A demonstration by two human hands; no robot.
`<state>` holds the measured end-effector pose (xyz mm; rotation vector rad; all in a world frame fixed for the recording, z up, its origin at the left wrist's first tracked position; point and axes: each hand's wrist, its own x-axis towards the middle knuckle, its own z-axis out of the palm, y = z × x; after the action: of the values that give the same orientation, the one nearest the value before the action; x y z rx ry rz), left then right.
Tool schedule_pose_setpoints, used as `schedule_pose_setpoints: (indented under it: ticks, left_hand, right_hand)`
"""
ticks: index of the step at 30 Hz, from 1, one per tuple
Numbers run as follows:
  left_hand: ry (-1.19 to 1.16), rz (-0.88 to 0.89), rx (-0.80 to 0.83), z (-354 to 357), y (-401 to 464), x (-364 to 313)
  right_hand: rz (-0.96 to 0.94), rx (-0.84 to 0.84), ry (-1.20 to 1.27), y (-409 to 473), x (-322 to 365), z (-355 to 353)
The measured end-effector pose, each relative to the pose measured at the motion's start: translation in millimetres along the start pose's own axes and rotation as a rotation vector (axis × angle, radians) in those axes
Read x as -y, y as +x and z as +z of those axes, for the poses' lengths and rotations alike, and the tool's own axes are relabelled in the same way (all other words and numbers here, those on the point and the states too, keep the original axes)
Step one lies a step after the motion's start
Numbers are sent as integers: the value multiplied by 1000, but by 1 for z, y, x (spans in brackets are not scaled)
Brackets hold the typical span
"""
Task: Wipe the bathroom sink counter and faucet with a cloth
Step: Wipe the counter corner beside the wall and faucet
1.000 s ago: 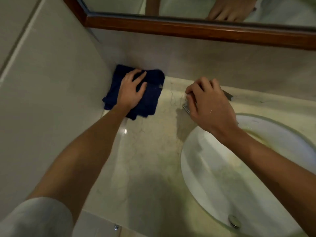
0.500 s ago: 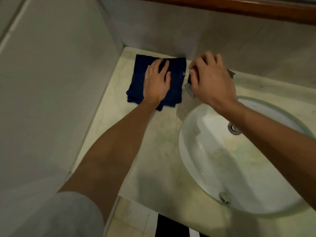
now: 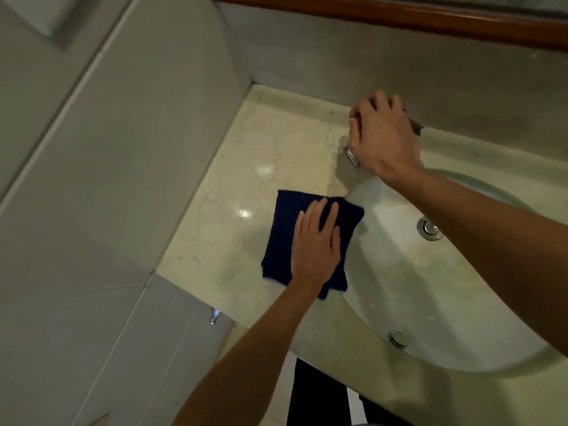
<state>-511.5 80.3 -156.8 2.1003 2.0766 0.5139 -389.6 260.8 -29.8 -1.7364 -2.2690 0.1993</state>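
A folded dark blue cloth (image 3: pixel 284 238) lies flat on the pale marble counter (image 3: pixel 252 167), just left of the white oval sink basin (image 3: pixel 430 287). My left hand (image 3: pixel 316 247) presses down on the cloth with flat, spread fingers. At the back edge of the basin my right hand (image 3: pixel 384 139) is closed over the chrome faucet (image 3: pixel 352 156), which is mostly hidden; only a bit of metal shows below the fingers and at the right.
Grey tiled walls close off the counter on the left and at the back. A wooden mirror frame (image 3: pixel 399 16) runs above the back wall. The basin has a drain (image 3: pixel 430 229) and an overflow hole (image 3: pixel 398 339). The counter's front edge is near my forearm.
My left hand has slid the cloth from the back left corner toward me, to the near left rim of the basin. My right hand has stayed on the faucet.
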Motion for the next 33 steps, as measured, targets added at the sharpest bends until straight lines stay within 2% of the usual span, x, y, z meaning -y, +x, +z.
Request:
schedule_pose_setpoints:
  ticks: [4, 8, 15, 19, 22, 28, 33]
  left_hand:
    - [-9, -70, 4, -9, -28, 8]
    - [-58, -59, -5, -13, -7, 23]
    - [-63, -31, -72, -18, 129, 104]
    - [-62, 31, -37, -21, 204, 139]
    - [-54, 54, -7, -23, 229, 152]
    - [-34, 25, -22, -24, 198, 149]
    - [-23, -123, -46, -30, 117, 130]
  right_hand:
    - [5, 2, -16, 0, 0, 1]
    - [12, -2, 2, 1, -3, 3]
    - [1, 2, -12, 4, -4, 7]
    - [-6, -5, -9, 5, -6, 9]
    - [-22, -11, -5, 6, -7, 11]
    - [-31, -14, 11, 6, -7, 11]
    - [-25, -17, -5, 6, -6, 10]
